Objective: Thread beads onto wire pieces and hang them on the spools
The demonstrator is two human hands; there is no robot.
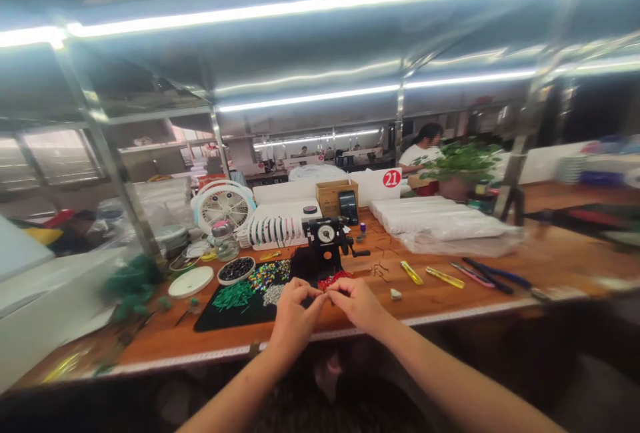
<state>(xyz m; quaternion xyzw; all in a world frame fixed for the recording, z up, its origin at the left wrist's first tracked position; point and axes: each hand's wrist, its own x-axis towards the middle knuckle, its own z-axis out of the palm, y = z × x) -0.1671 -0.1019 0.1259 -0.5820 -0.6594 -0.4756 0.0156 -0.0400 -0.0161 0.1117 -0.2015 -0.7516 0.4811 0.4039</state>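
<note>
My left hand [296, 313] and my right hand [357, 305] meet fingertip to fingertip over the bench's front part. Both are closed in a pinch; whatever lies between the fingertips is too small to make out. Just behind them is a heap of red beads [334, 277]. To the left, a black mat [210, 321] carries green tube-shaped pieces [234, 296], silvery beads [273, 295] and multicoloured beads [267, 275]. A black hand-cranked device with a round dial [327, 234] stands beyond my hands, its crank handle [361, 253] pointing right.
Left are a dish of black beads [237, 270], a white lid [191, 282], a glass jar [225, 244] and a fan [224, 209]. Right are yellow-handled cutters [411, 273], pliers [487, 275] and plastic-wrapped white bundles [435, 223]. A co-worker [421, 149] sits behind a potted plant [457, 169].
</note>
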